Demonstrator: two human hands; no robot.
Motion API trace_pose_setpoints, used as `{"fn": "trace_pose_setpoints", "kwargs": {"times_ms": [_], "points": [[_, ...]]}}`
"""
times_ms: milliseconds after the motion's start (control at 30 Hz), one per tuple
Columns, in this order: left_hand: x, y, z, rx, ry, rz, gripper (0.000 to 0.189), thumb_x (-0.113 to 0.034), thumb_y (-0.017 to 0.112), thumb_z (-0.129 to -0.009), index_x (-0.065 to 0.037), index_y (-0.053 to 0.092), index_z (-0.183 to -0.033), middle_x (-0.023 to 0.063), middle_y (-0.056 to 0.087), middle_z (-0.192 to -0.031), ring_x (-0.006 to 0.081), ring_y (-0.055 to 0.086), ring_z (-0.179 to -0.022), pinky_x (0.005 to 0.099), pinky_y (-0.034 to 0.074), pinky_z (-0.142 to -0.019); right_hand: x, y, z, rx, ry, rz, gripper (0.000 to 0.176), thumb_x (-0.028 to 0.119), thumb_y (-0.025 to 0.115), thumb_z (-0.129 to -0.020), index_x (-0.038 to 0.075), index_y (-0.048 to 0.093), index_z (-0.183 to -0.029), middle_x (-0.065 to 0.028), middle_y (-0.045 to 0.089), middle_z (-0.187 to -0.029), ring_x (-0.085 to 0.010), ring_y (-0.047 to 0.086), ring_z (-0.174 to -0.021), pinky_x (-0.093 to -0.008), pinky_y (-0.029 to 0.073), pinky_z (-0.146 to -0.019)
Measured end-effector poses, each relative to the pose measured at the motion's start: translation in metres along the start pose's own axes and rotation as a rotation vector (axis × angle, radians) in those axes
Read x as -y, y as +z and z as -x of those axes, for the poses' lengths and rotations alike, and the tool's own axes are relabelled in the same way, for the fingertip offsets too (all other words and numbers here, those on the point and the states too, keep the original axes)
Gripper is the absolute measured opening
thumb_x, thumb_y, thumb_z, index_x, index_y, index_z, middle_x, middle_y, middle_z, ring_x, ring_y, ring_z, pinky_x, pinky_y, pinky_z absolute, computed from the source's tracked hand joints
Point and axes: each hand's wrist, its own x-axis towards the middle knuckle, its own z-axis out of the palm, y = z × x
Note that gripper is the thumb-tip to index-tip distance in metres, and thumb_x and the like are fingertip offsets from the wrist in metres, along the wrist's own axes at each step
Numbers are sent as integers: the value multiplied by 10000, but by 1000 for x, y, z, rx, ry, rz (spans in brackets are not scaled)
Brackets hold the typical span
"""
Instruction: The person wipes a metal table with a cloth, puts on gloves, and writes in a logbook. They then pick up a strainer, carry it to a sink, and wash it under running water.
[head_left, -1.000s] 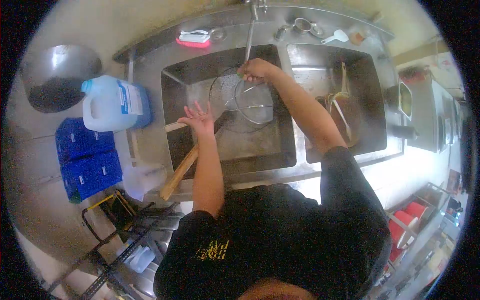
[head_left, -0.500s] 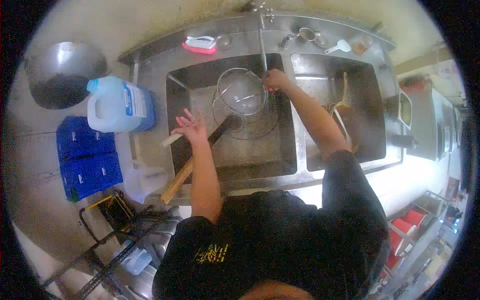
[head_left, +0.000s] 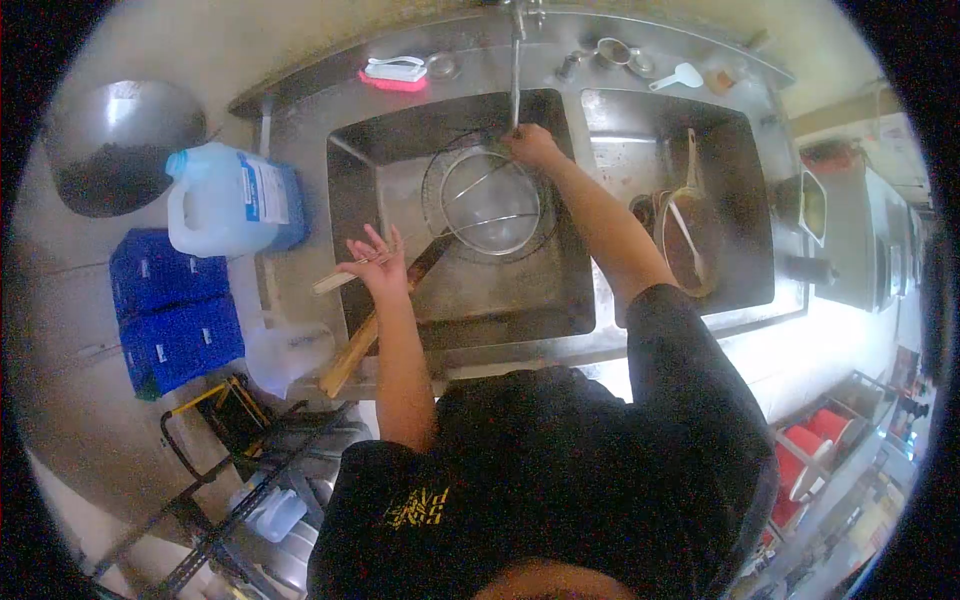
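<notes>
My left hand is over the left side of the left sink basin, fingers stretched and spread. A pale flat handle sticks out beside its thumb; its other end is hidden by the hand. My right hand has its fingers closed round the lower end of the faucet spout. Below it in the basin, a round metal strainer overlaps a wider wire mesh skimmer. A long wooden handle runs from there under my left forearm and over the basin's front edge.
The right basin holds a brown pan with a pale utensil. Behind the basins lie a pink-and-white brush, a small metal cup and a white scoop. To the left stand a blue-liquid jug, blue crates and a wok.
My right hand has moved from beside the strainer's rim to the spout end. The strainer has shifted towards me in the basin. My left hand keeps about the same place and spread fingers.
</notes>
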Motion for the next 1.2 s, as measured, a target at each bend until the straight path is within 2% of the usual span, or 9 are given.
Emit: {"fn": "trace_pose_setpoints", "kwargs": {"times_ms": [233,333,433,567,633,800,1000,1133,1200], "points": [[0,-15,-6,40,-36,38,695,-741,406,-803,-279,471,-1319,-121,585,-1129,193,519,-1232,643,374,-994,25,-34,29,17,54,108,315,392,574,-867,138,698,-1006,-96,701,-811,-310,677,-855,-407,547,-789],[-1,-19,-13,47,-18,28,697,-744,402,-804,-279,471,-1319,-131,541,-1210,185,509,-1241,637,380,-988,-14,-31,-4,276,-319,334,248,325,553,-896,133,704,-935,-73,703,-802,-263,682,-832,-378,557,-721],[3,-17,-16,49,12,48,717,-751,397,-799,-280,459,-1336,-140,531,-1228,179,503,-1244,631,391,-979,12,-63,23,404,172,-53,197,267,565,-882,151,702,-964,-51,703,-802,-227,680,-773,-352,558,-682],[10,-12,-16,21,29,70,732,-759,391,-793,-285,447,-1349,-143,486,-1299,173,510,-1239,615,405,-973,-43,-27,-20,445,-152,158,201,269,590,-847,151,690,-975,-42,703,-833,-243,678,-736,-366,558,-682],[13,-12,-15,22,31,54,741,-765,388,-790,-286,444,-1352,-144,467,-1324,172,512,-1237,607,408,-973,13,-66,13,538,38,195,212,282,604,-823,153,686,-970,-42,704,-858,-256,680,-736,-377,555,-682],[19,-19,-13,29,-7,84,747,-758,404,-792,-270,436,-1356,-133,478,-1311,179,515,-1234,615,399,-980,-37,0,-34,233,-408,29,272,389,600,-839,145,704,-898,-49,682,-727,-207,635,-567,-352,531,-547],[19,-8,1,-4,8,44,721,-746,441,-774,-257,475,-1302,-121,529,-1211,186,493,-1261,633,361,-1006,31,-57,14,359,-119,84,252,273,605,-822,100,692,-982,-94,685,-770,-185,650,-582,-333,524,-537],[13,-8,2,-38,-17,60,711,-741,455,-768,-271,477,-1301,-115,543,-1158,185,466,-1290,643,349,-1011,14,-37,21,203,40,-393,238,298,604,-855,106,713,-944,-97,688,-758,-179,633,-555,-343,518,-511],[11,-13,3,42,-27,52,715,-743,456,-763,-274,476,-1302,-121,543,-1178,184,467,-1289,646,353,-1004,10,-39,4,260,-143,241,335,378,651,-805,171,684,-1066,-67,703,-891,-235,671,-726,-393,548,-638]]}}
